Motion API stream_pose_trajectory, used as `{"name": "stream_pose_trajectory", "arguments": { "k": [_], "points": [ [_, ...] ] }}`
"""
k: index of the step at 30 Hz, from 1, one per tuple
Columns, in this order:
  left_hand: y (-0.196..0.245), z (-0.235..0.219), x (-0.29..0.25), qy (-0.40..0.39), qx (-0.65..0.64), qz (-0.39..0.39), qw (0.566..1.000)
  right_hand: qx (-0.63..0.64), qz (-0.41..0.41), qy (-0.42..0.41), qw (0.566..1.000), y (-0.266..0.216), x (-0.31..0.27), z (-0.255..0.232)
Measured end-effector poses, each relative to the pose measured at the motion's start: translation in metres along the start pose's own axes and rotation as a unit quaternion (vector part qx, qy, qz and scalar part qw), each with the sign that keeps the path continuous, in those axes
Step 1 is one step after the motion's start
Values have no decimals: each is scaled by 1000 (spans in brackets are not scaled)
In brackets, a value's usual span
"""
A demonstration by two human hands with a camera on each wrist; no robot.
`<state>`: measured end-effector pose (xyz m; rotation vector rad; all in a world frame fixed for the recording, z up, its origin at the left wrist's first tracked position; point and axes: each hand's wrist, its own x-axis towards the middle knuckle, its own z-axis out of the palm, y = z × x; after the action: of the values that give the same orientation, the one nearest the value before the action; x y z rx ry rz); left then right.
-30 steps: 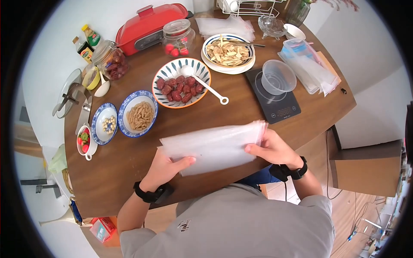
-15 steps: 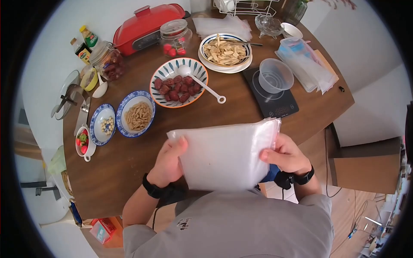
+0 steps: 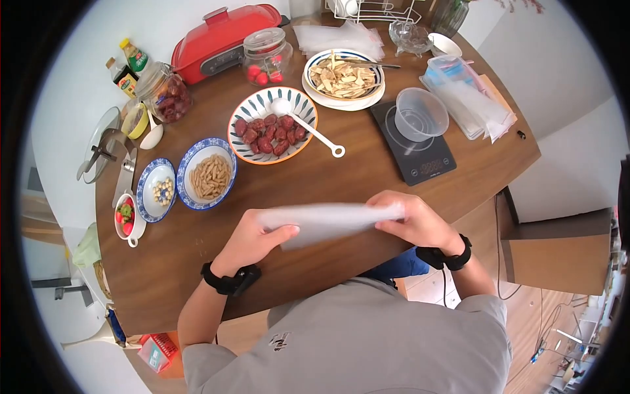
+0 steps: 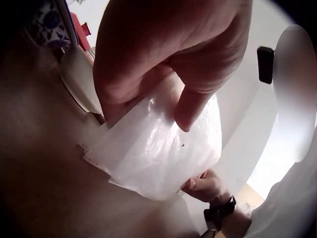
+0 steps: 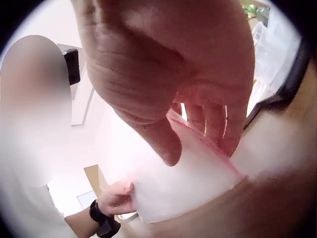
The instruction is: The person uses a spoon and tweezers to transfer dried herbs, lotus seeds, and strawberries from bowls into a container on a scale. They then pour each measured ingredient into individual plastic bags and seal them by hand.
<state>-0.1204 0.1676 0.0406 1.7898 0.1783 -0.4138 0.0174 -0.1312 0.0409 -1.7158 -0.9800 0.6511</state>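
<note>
Both hands hold a stack of translucent plastic zip bags [image 3: 328, 222] over the near side of the table, blurred in the head view. My left hand [image 3: 252, 241] pinches the left end, thumb on the near face and fingers behind. At the other end, my right hand [image 3: 420, 223] grips it the same way. A pink zip strip runs along the bags [image 5: 198, 178] by the right fingers in the right wrist view. The left wrist view shows the layered, uneven edges of the bags [image 4: 153, 153] under the left thumb.
Beyond the hands stand a bowl of red dates [image 3: 239, 144] with a white spoon, a blue-rimmed bowl [image 3: 187, 187] of pale brown pieces and a black scale [image 3: 420, 167] bearing a plastic tub [image 3: 430, 121]. More bags [image 3: 469, 105] lie at right. The table edge [image 3: 499, 177] curves there.
The stack first swung up, its broad face showing toward the body, then tipped down and flatter, appearing narrow now. Both hands moved with it, keeping their hold.
</note>
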Motion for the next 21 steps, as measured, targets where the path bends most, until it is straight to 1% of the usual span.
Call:
{"name": "stream_pose_trajectory", "arguments": {
  "k": [1,2,3,4,5,6,7,9,10,11,12,13,14,15,16,17,18,19,20,21],
  "points": [
    [-2,1,1,0,0,1,1000,74,91,-22,993,-5,-4,-2],
    [-5,4,0,1,-140,35,990,74,91,-21,993,-11,-6,-5],
    [-8,7,0,0,-276,69,959,169,67,-52,982,-17,-9,-10],
    [-9,10,1,-2,-276,69,959,263,42,-82,960,-19,-12,-13],
    [-10,14,2,-29,-374,55,925,291,28,-77,953,-14,-17,-13],
    [-12,18,5,-58,-468,40,881,288,28,-72,954,-11,-19,-8],
    [-23,26,11,-56,-514,36,855,367,9,-56,929,-11,-23,-4],
    [-8,48,12,-89,-518,50,849,496,-29,-22,868,-24,-29,6],
    [-2,56,14,-102,-522,59,845,535,-38,-37,843,-25,-32,8],
    [-6,61,17,-121,-519,63,844,535,-36,-38,843,-31,-35,7],
    [-13,65,20,-186,-514,39,836,536,-33,-42,842,-38,-40,5],
    [-11,66,24,-248,-506,15,826,512,-21,-38,858,-45,-49,5],
    [-9,71,29,-255,-503,19,825,489,-7,-37,872,-51,-58,4],
    [-6,80,33,-276,-488,4,828,455,-6,-58,889,-55,-64,0],
    [0,89,36,-294,-473,-12,830,370,-42,-53,926,-59,-64,-6],
    [11,95,40,-314,-495,3,810,369,-36,-1,929,-68,-72,-14],
    [15,102,45,-307,-502,-6,808,368,-31,50,928,-78,-81,-22],
    [18,105,50,-308,-487,-13,817,332,-45,139,932,-83,-81,-32],
    [19,106,55,-309,-470,-21,826,293,-60,227,927,-86,-77,-47],
    [6,106,63,-347,-448,6,824,285,-52,265,920,-86,-79,-69]
  ]
}}
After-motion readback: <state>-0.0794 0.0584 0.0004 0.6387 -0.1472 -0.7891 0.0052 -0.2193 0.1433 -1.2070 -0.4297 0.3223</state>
